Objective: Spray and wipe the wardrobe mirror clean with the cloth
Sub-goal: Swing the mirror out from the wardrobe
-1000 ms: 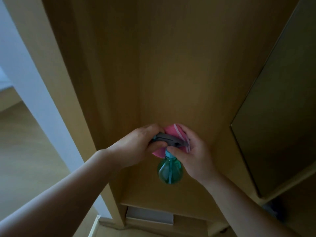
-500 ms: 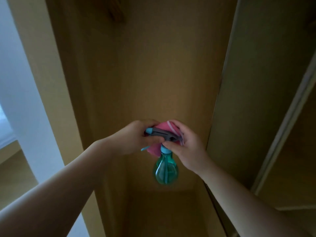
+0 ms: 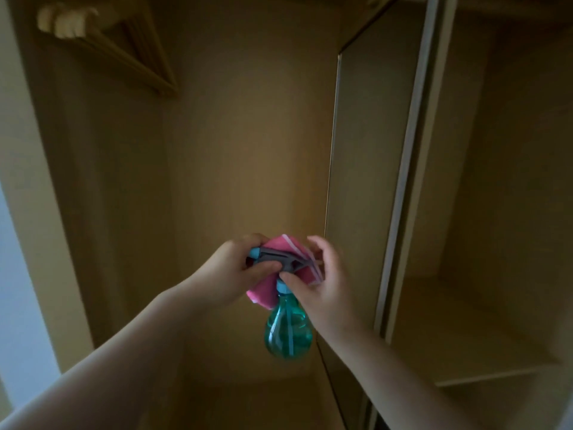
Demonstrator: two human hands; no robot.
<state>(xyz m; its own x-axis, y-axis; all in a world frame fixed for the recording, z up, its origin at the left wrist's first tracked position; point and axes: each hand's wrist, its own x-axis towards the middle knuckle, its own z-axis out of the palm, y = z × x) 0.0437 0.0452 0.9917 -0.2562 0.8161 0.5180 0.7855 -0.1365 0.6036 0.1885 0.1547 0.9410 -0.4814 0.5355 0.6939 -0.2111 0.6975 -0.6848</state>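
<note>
Mirror was on the wardrobe door at about 2 o'clock from the hands, seen nearly edge-on, and as far as I could tell nothing on it looked sprayed or wiped yet. So I'd call this the prep stage.

Both hands were together in front of the open wardrobe. The left hand was curled round the grey head of the spray bottle. The right hand pinched the bottle's neck with its thumb, and the pink cloth was bunched up between the two hands.

Next move, I'd guess, is to split them, bottle in one hand and cloth in the other. Then swing the nozzle round to 2 o'clock, since it pointed toward 9.

Wooden hangers hung at 10 o'clock and a shelf sat at 3 o'clock. Neither blocked the glass, but that steep angle looked awkward.
</note>
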